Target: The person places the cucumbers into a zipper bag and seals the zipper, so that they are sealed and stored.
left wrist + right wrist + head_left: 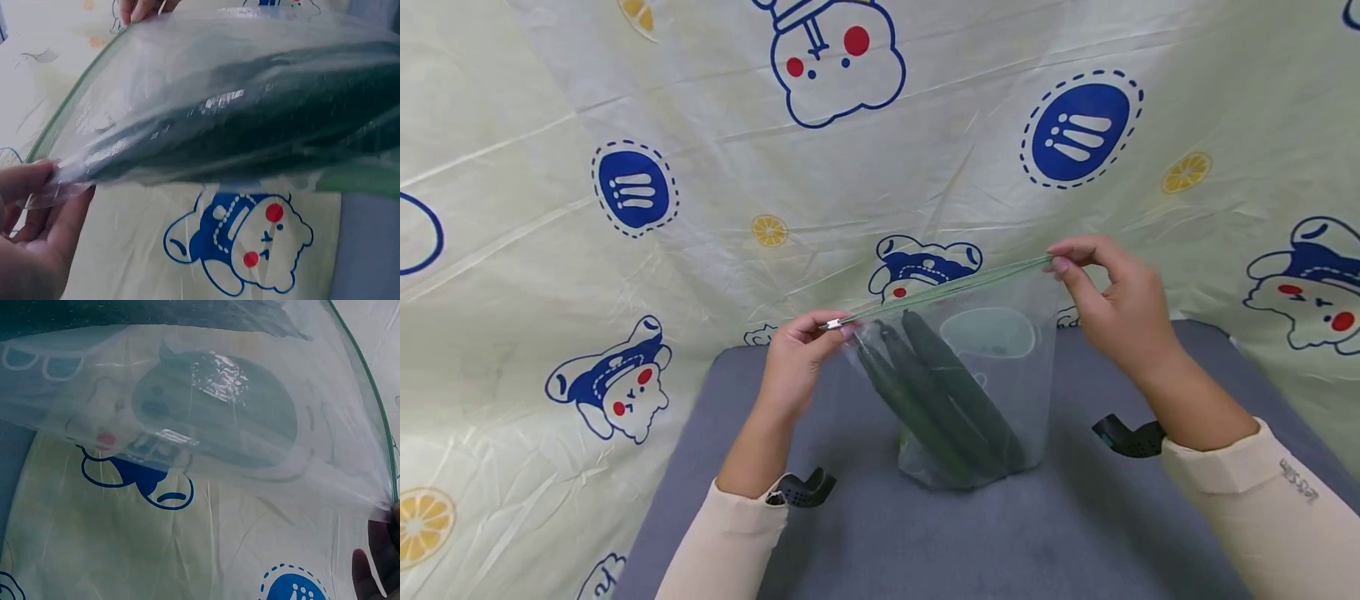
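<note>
A clear zip bag (1033, 392) with a green zip strip (955, 289) hangs over the grey table, its bottom at or just above the surface. Dark green cucumbers (936, 396) lean inside it, tops toward the left. My left hand (793, 358) pinches the bag's upper left corner by a small white slider (833, 324). At the upper right corner, my right hand (1120, 304) pinches the end of the strip between thumb and forefinger. The strip is stretched between both hands, slanting up to the right. Whether the zip is sealed cannot be made out.
A grey table (985, 550) lies beneath the bag. Behind and to the sides hangs a pale sheet (700, 108) printed with cartoon bears and orange slices. Black wrist mounts (1131, 436) jut from both sleeves.
</note>
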